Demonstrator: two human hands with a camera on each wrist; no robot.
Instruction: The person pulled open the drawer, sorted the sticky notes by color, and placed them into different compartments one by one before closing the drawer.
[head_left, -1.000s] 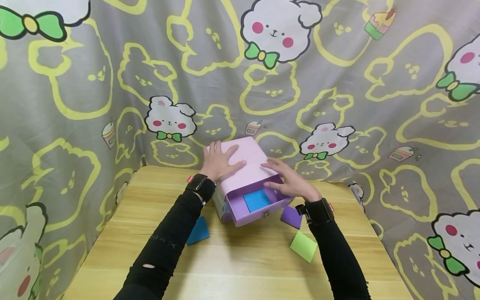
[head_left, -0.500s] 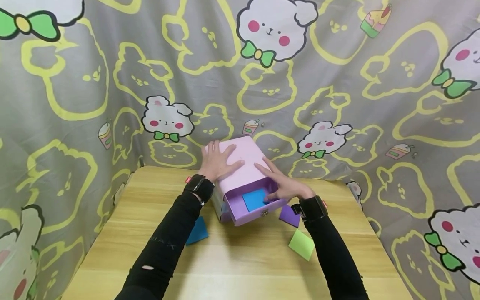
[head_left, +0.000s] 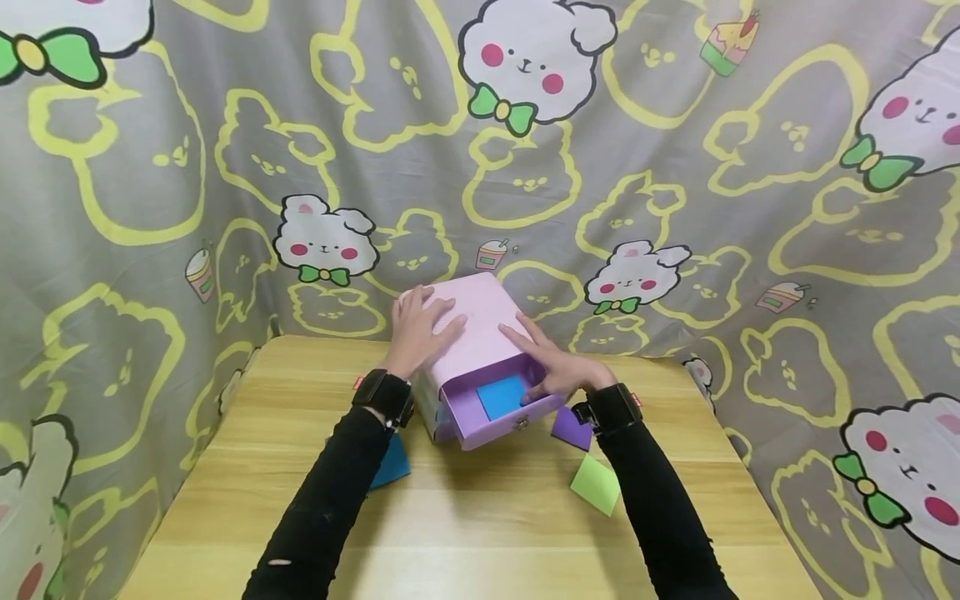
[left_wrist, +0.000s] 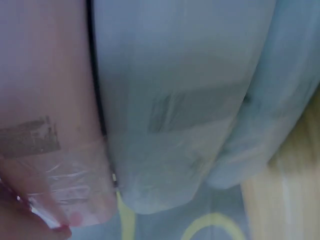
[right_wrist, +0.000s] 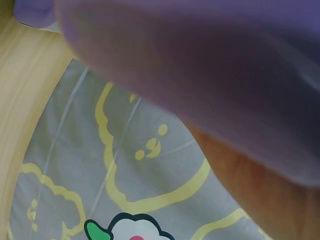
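Observation:
A small box of stacked drawers point(head_left: 480, 321) with a pink top stands at the back of the table. Its top drawer point(head_left: 491, 434), purple with a small metal clasp, is pulled partway out. Inside lies a flat blue square point(head_left: 499, 397). My left hand point(head_left: 417, 333) rests on the box's top left edge, fingers spread. My right hand point(head_left: 557, 363) is at the drawer's right side, fingers on the pink top and thumb reaching into the drawer close to the blue square. The left wrist view shows the box's side point(left_wrist: 170, 100); the right wrist view is mostly blocked by a purple drawer point(right_wrist: 175, 50).
Left of the box, a blue square point(head_left: 392, 462) lies partly behind my left sleeve. To the right, a purple square point(head_left: 572, 428) and a light green square point(head_left: 596, 484) lie on the wooden table point(head_left: 480, 533). A patterned grey curtain point(head_left: 420, 175) hangs close behind the box.
My right hand has moved inward over the drawer, bringing its thumb down near the blue square inside. The left hand stays on the box, its fingers shifting slightly at the left edge.

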